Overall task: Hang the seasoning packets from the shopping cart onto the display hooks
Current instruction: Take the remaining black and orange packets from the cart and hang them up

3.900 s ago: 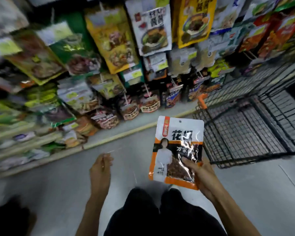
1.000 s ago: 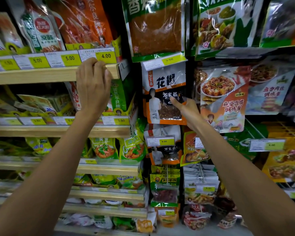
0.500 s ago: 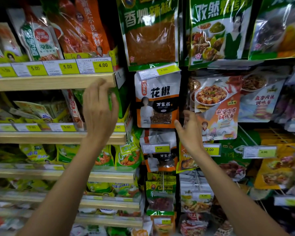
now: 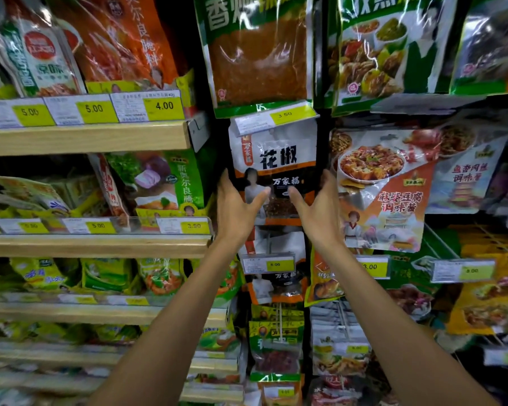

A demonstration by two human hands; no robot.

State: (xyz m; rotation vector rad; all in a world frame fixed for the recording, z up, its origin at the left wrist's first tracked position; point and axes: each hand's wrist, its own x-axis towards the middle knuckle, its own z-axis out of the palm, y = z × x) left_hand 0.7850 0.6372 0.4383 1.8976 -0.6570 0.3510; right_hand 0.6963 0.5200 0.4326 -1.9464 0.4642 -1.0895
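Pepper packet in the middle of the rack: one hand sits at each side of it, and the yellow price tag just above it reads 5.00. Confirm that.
One detail is wrong. In the head view the price tag above the pepper packet reads 3.50, not 5.00. The rest holds: the left hand and the right hand sit one at each side of it.
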